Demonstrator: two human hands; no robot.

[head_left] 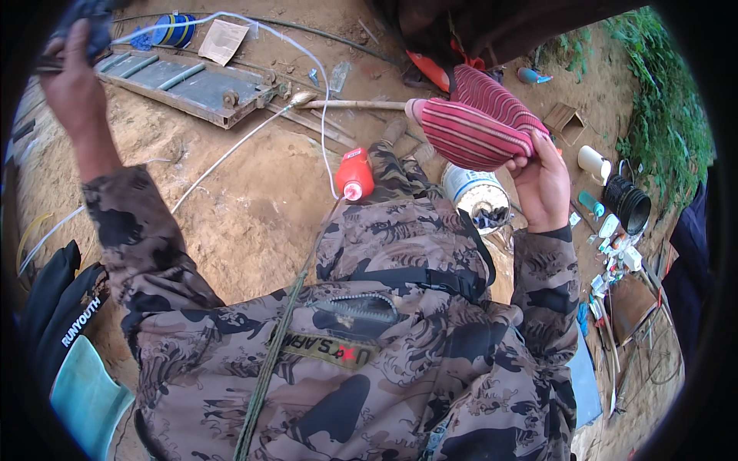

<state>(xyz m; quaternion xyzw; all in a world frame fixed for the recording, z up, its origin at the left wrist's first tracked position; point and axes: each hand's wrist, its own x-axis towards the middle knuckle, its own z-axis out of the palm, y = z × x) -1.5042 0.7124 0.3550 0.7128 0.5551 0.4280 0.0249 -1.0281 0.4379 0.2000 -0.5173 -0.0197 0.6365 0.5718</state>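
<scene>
My right hand [542, 180] is raised at the right, its thumb and fingers closed on the edge of a red-and-pale striped knit cloth [477, 127]. The cloth is folded over and droops to the left; its exact kind does not show. Up at the far left, my left hand [77, 92] is closed round a dark, bluish thing [96, 27], partly cut off by the picture's rim and too dim to name. Between my arms, a red plastic bottle [354, 173] lies at the end of a green cord [269, 369] that runs down over my camouflage jacket.
A metal-framed panel with crossbars [192, 81] lies on the earth at the far left, with a blue drum [174, 31] behind it. A white bucket [465, 180] stands under the cloth. At right are a black bucket [626, 203], bottles and litter. A white hose [307, 58] loops across.
</scene>
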